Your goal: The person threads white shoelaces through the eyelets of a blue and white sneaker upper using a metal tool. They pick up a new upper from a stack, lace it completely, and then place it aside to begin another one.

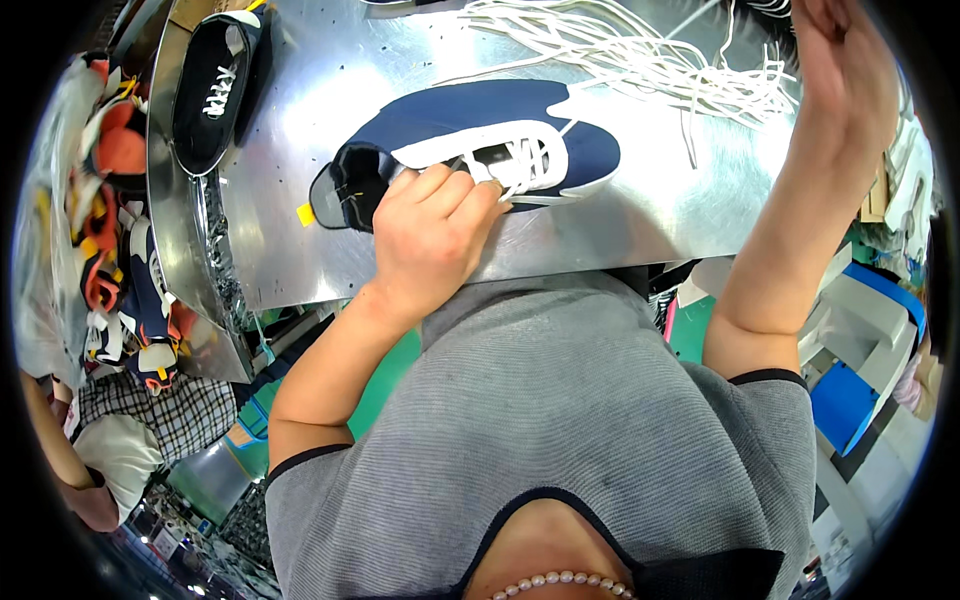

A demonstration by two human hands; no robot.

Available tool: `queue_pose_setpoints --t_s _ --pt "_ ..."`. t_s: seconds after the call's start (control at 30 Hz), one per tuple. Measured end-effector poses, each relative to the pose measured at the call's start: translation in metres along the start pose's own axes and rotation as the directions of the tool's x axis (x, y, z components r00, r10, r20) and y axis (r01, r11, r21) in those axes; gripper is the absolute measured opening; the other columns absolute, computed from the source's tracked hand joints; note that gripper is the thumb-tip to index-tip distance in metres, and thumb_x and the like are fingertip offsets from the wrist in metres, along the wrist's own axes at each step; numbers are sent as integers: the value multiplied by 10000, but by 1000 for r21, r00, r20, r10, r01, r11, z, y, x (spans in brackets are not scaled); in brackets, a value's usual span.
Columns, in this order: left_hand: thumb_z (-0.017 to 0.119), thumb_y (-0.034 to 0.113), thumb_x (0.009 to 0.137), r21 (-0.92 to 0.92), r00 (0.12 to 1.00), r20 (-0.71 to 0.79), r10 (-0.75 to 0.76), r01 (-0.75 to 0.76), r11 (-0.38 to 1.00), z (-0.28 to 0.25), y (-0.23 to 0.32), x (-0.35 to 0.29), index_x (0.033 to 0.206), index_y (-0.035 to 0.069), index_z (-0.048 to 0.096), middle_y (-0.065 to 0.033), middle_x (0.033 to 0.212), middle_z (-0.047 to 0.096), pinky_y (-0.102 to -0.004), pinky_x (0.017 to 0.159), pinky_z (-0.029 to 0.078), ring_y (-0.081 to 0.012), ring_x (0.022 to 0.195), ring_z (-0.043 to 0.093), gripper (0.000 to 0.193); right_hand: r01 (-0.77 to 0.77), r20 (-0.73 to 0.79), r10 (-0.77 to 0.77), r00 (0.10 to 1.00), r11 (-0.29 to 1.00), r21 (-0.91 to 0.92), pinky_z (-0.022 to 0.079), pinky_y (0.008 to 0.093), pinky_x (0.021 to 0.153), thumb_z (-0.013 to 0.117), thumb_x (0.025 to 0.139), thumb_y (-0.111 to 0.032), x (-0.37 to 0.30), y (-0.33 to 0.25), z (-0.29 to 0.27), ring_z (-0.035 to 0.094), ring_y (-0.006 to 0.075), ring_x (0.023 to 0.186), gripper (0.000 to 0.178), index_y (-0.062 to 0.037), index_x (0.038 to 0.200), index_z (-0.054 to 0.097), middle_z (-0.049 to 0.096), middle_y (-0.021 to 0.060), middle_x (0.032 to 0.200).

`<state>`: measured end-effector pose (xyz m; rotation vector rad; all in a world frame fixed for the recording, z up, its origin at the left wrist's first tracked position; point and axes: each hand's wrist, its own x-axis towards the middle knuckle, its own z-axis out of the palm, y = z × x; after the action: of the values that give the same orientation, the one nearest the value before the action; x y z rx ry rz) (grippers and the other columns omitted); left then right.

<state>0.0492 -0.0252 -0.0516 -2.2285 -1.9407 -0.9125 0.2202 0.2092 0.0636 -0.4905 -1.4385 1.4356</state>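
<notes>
At twelve o'clock our left fingers point(443, 187) grip a yellow-tabbed, navy-and-white laced shoe point(460, 115); we cannot tell the grip of our right hand point(845, 60) at two.

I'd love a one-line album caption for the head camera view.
Left fingers curl over a navy shoe on a metal table, with loose white laces heaped beyond.
</notes>
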Motion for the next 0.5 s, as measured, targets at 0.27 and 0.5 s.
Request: queue_pose_setpoints --t_s 0.27,0.5 --pt "613 272 982 -373 759 316 -570 651 661 -21 0 15 1413 2 339 -204 917 715 -403 776 542 -374 880 702 577 -574 341 614 712 788 -222 493 253 786 726 868 -92 -93 82 38 614 84 849 123 -34 976 720 687 9 877" --pt "434 345 1062 -242 811 99 -577 582 777 -5 -13 10 1241 38 603 -172 813 672 -417 801 418 -335 717 546 393 -547 428 533 730 831 -104 301 194 490 710 886 -155 -60 81 51 398 -15 574 123 -57 945 663 581 -50 791"
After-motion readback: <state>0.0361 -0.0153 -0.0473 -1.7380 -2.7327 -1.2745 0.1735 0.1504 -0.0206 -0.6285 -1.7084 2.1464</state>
